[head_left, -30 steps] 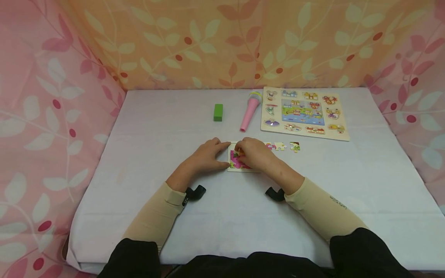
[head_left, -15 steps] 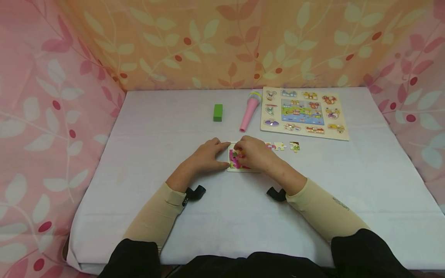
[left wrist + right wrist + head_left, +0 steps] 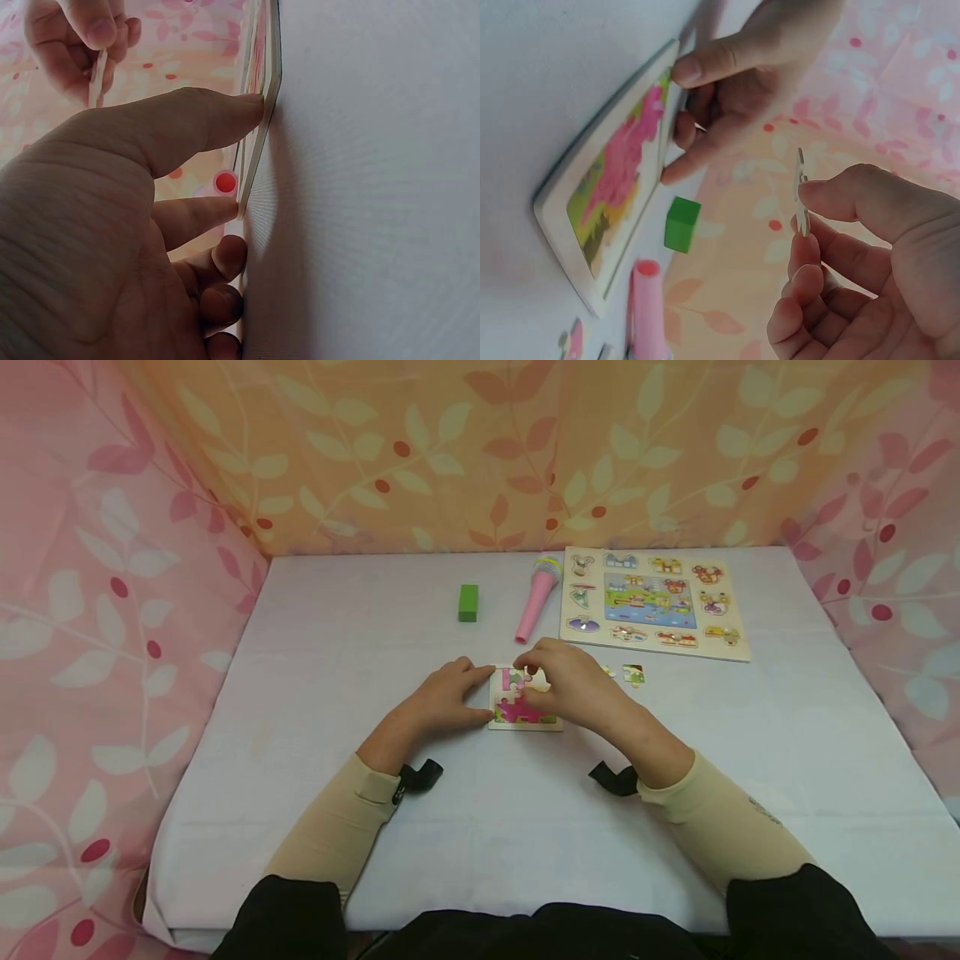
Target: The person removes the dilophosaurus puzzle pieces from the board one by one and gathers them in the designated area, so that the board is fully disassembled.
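Note:
A small puzzle board (image 3: 525, 727) with a pale frame lies flat on the table, with pink and green pieces fitted along its near part. My left hand (image 3: 450, 695) touches its left edge, thumb at the near corner and index finger at the far one; the other fingers are bent beneath, as the left wrist view shows. Raised over the board, my right hand (image 3: 573, 685) pinches a thin puzzle piece (image 3: 802, 195) between thumb and fingers. The right wrist view shows that piece edge-on, so its picture is hidden. Loose puzzle pieces (image 3: 633, 674) lie right of the board.
Behind the board stand a green block (image 3: 468, 602) and a pink toy microphone (image 3: 537, 600) lying down. A larger wooden peg puzzle (image 3: 652, 647) lies at the back right. Patterned curtains (image 3: 450, 452) border the white table (image 3: 337, 610).
My right hand has lifted from the board and shifted right with a puzzle piece in its fingers, uncovering more of the board. My left hand has stayed in place.

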The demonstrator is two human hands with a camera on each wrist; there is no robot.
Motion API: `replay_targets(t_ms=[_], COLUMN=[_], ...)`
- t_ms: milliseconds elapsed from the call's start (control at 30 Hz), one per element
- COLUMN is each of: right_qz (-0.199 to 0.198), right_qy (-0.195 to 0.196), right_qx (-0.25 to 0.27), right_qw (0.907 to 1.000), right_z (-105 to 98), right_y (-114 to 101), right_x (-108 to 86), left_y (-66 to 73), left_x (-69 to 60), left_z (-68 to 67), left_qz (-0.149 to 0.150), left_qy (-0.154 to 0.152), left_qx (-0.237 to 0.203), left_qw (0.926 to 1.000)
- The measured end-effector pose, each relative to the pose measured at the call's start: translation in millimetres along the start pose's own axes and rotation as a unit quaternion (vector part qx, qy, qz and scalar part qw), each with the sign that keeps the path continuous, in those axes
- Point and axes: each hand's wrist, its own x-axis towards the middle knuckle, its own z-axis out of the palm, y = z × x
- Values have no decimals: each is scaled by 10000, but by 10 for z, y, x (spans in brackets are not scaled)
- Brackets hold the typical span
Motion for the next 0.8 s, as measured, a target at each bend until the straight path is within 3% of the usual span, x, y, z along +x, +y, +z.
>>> replay_targets(t_ms=[533,800], right_qz=[311,498], right_qy=[210,202], right_qx=[-95,-27], right_qw=[9993,9986], right_z=[-209,-212], right_y=[198,349], right_x=[-299,-386], left_y=[5,-10], left_x=[6,12], left_z=[2,8], left_qz=[-44,-51], left_qy=[-51,-75], left_qx=[-32,0], left_qw=[10000,10000])
